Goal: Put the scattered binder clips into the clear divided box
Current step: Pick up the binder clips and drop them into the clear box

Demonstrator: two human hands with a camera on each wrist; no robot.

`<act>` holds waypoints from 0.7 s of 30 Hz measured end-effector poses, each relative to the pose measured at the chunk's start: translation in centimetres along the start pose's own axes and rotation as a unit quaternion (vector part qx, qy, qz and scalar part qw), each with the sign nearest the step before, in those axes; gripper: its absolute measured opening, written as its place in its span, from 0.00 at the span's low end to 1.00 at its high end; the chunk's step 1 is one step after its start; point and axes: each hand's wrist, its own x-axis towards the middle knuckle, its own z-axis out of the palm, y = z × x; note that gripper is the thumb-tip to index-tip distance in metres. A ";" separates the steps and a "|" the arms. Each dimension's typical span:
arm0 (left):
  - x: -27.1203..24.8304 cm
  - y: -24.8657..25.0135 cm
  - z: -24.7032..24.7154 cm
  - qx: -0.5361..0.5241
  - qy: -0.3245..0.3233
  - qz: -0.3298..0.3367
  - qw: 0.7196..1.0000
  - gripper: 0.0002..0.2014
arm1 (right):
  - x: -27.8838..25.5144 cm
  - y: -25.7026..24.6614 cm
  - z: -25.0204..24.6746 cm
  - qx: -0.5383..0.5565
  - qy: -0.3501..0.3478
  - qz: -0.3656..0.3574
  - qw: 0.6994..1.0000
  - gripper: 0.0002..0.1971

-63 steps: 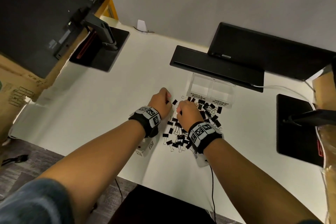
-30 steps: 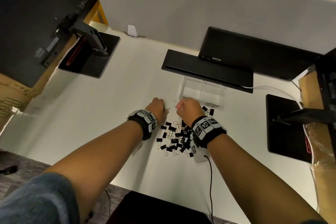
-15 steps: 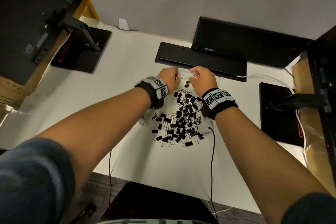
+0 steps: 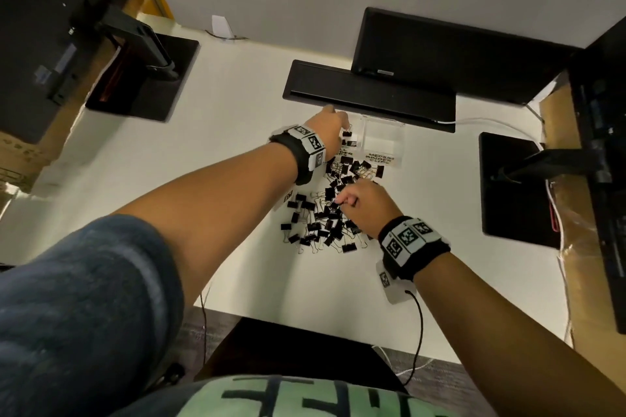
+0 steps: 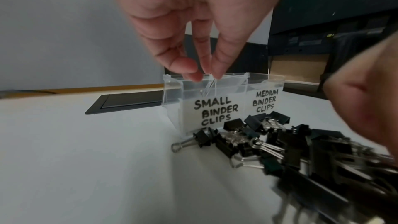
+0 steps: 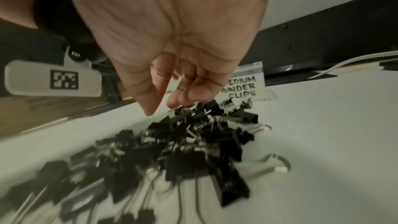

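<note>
The clear divided box [image 4: 383, 122] stands behind the pile of black binder clips [image 4: 325, 220], with labels reading small and medium binder clips [image 5: 215, 111]. My left hand [image 4: 342, 127] hovers over the small compartment. Its thumb and finger [image 5: 206, 74] pinch the wire handles of a small clip [image 4: 346, 134] that hangs inside the box [image 5: 172, 91]. My right hand [image 4: 342, 201] is down at the pile [image 6: 183, 142]. Its curled fingertips [image 6: 183, 100] touch the top clips, the thumb stands apart, and nothing is gripped. Motion blurs the right hand [image 6: 163, 108].
A flat black base [image 4: 369, 95] and a monitor [image 4: 440, 51] stand right behind the box. Another black stand base [image 4: 511, 186] sits on the right and one [image 4: 145, 78] on the far left. A white cable [image 4: 491, 122] runs to the right.
Half a second ago both hands were at the box. My right hand has pulled back toward me onto the pile. The left hand stays over the small compartment with a clip.
</note>
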 end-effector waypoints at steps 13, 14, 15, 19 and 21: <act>-12.2 -5.5 3.7 -0.090 -0.045 -0.078 0.992 0.04 | 1.3 -1.3 1.5 -0.061 0.004 -0.016 0.998 0.07; -12.8 -5.6 4.3 -0.090 -0.049 -0.081 0.991 0.04 | 1.3 -1.7 1.8 -0.065 -0.012 -0.026 0.997 0.07; -13.3 -5.6 4.7 -0.088 -0.053 -0.078 0.992 0.06 | 1.3 -2.1 2.1 -0.068 -0.028 -0.034 0.997 0.08; -13.8 -5.8 6.3 -0.072 -0.059 -0.063 0.994 0.11 | 1.6 -2.9 2.7 -0.094 -0.044 -0.019 0.994 0.10; -13.6 -5.8 6.9 -0.060 -0.049 -0.054 0.996 0.10 | 1.8 -2.8 2.7 -0.125 -0.044 0.006 0.991 0.13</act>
